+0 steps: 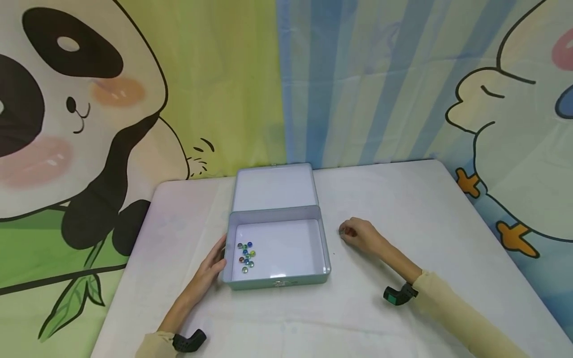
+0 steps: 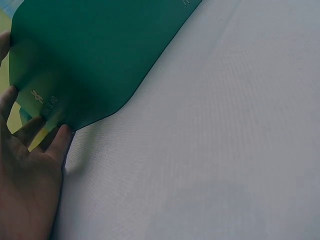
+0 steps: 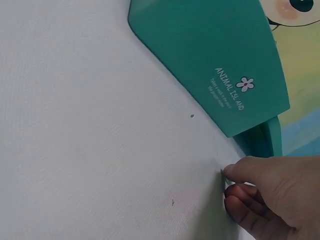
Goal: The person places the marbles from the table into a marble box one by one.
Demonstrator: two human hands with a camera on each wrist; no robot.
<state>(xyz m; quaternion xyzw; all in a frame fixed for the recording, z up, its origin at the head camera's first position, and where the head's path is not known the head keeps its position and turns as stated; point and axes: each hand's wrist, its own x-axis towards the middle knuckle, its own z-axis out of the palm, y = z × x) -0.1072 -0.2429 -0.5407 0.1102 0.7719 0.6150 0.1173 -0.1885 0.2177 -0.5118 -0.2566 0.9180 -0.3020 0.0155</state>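
Observation:
A green metal tin box (image 1: pixel 279 284) stands on the white table with its hinged lid (image 1: pixel 275 186) laid back behind it. Several coloured glass marbles (image 1: pixel 249 254) lie inside, grouped near the left wall. My left hand (image 1: pixel 207 274) touches the outside of that wall with its fingers spread; the left wrist view shows this hand (image 2: pixel 32 180) against the green side. To the right of the box, low over the cloth, my right hand (image 1: pixel 363 236) pinches a small glass marble (image 1: pixel 342 231) between thumb and fingertips. Fingers mostly hide this marble in the right wrist view.
A white cloth covers the table (image 1: pixel 394 199). Behind it hangs a curtain (image 1: pixel 353 84) printed with a panda and another cartoon animal. Two tiny dark specks (image 3: pixel 192 116) mark the cloth near the box. Black wrist cameras (image 1: pixel 400 294) sit on both wrists.

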